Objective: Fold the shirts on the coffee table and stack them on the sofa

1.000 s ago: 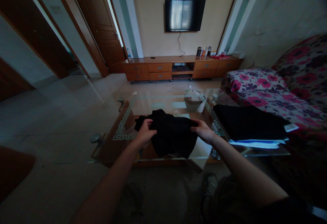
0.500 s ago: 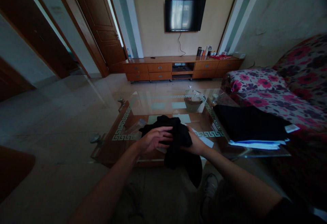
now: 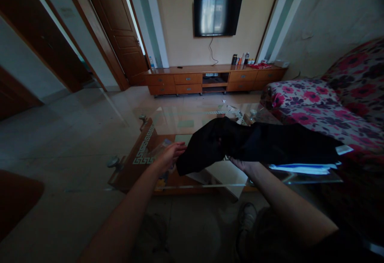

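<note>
A black cloth (image 3: 207,147) is lifted above the glass coffee table (image 3: 141,179). My right hand (image 3: 244,165) grips it from below on its right side, with most fingers hidden by the fabric. My left hand (image 3: 171,155) is just left of the cloth's left edge, fingers stretched out and apart, holding nothing. On the table's right part lies a folded black cloth (image 3: 294,143) with a white tag, on top of blue and white folded items (image 3: 306,169). Against it, the lifted cloth's right edge is hard to tell apart. A pale flat item (image 3: 228,175) shows beneath the lifted cloth.
A floral sofa (image 3: 318,115) stands close on the right. Beyond the table are a wooden TV cabinet (image 3: 186,79) with bottles (image 3: 240,59) and a wall television (image 3: 216,17). A brown rounded object (image 3: 18,199) is at the left edge.
The bunched black cloth has been raised and spread toward the right with my right hand. My left hand has moved slightly left, off the cloth. The pale flat item beneath is more exposed.
</note>
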### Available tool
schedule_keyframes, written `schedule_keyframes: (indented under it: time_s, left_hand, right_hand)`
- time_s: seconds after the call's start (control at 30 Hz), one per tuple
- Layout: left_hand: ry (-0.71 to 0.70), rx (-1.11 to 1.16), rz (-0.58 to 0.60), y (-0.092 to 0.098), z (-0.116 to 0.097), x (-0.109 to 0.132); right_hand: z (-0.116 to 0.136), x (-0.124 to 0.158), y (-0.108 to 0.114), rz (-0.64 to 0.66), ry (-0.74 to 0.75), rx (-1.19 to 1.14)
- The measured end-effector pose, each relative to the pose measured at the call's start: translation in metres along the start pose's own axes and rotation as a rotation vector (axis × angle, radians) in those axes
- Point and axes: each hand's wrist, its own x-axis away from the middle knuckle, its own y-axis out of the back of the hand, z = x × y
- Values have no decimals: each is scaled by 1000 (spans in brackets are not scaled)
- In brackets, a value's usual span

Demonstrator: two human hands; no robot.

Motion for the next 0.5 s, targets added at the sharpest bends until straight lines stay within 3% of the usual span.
schedule_keyframes:
  time_s: [0.1,0.17,0.27,0.37,0.5]
  left_hand:
    - [142,-50,193,-8,7,7]
    - [57,-116,265,-13,10,12]
    - [-207,-265,339,-19,13,18]
    - [-349,-329,287,-25,15,18]
    - [-203,-143,116,-27,11,6]
  right_hand:
    - [-2,-2,-5,130,-145,-236]
    - [-4,-3,-10,156,-258,-364]
    - [-6,-4,-13,162,-333,-423]
    - [-8,-7,-12,135,-351,-339]
    - [-10,-11,-7,56,-423,-257]
